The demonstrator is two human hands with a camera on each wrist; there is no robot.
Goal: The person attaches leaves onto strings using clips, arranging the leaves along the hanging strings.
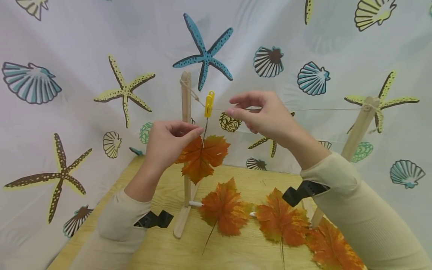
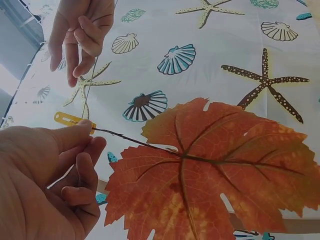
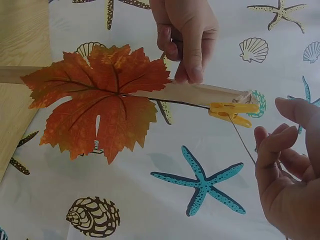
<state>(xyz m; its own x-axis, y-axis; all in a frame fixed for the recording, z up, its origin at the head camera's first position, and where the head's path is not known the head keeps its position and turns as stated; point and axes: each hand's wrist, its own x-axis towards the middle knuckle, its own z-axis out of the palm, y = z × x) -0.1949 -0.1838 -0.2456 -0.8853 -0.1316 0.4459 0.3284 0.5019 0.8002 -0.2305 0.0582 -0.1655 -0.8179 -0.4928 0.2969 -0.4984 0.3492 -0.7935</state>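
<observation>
A yellow clothespin [image 1: 209, 105] sits on the thin string [image 1: 324, 109] near its left end. From its jaws an orange artificial maple leaf [image 1: 202, 155] hangs by a dark stem. My left hand [image 1: 168, 140] is beside the stem, just below the clothespin; in the right wrist view its thumb and fingertips [image 3: 196, 75] stand apart from stem and clip. To the right of the clothespin, my right hand [image 1: 264, 112] hovers by the string, thumb and index finger spread with nothing between them. The leaf's veined face [image 2: 200, 170] fills the lower right of the left wrist view.
Wooden posts, left [image 1: 186, 97] and right [image 1: 361, 125], hold the string's ends above a wood-grain table [image 1: 162, 249]. Three more orange leaves lie there: one in the middle [image 1: 224, 210], another right of it [image 1: 281, 219], the third at lower right [image 1: 332, 245]. A shell-print curtain [image 1: 152, 33] hangs behind.
</observation>
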